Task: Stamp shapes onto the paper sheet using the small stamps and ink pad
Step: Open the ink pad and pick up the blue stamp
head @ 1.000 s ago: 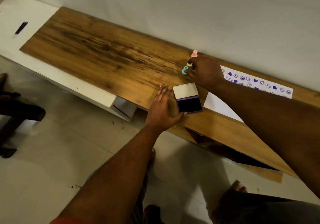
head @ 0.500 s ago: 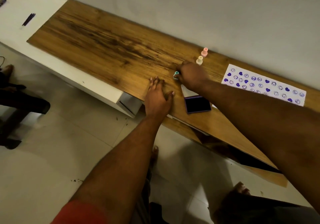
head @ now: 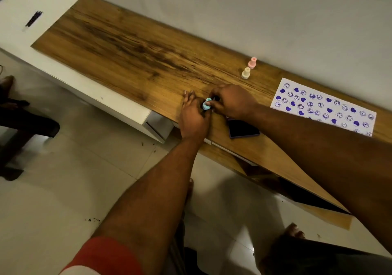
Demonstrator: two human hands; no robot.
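Two hands meet near the board's (head: 127, 47) edge, the ink pad (head: 244, 128) open at their four o'clock: the right hand (head: 233, 102) pinches the blue stamp (head: 206, 104), the left hand (head: 194, 116) touches it, grip unclear. At three o'clock the paper sheet (head: 322, 107) looks nearly full; little stamping seems left.

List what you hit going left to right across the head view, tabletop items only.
dark pen → blue stamp → cream stamp → pink stamp → paper sheet. Left out for overlap: left hand, right hand, ink pad.
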